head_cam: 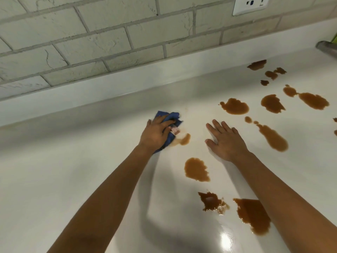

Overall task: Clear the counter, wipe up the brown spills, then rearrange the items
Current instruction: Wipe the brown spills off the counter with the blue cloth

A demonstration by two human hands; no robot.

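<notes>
Left hand (155, 133): fingers are curling over a bunched blue cloth (168, 123), pressing it on the white counter (73, 179).
Right hand (225, 139): lying flat, fingers spreading straight, holding nothing.
Brown spills (235, 106): 1 smeared patch is touching the cloth; the others are lying right of it.
Far right: grey object (327, 49), possibly a container rim; contents hidden.

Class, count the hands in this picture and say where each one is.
2. The left hand grips a blue cloth pressed on the white counter; the right hand lies flat to its right, among brown spills. None seems hidden.
</notes>
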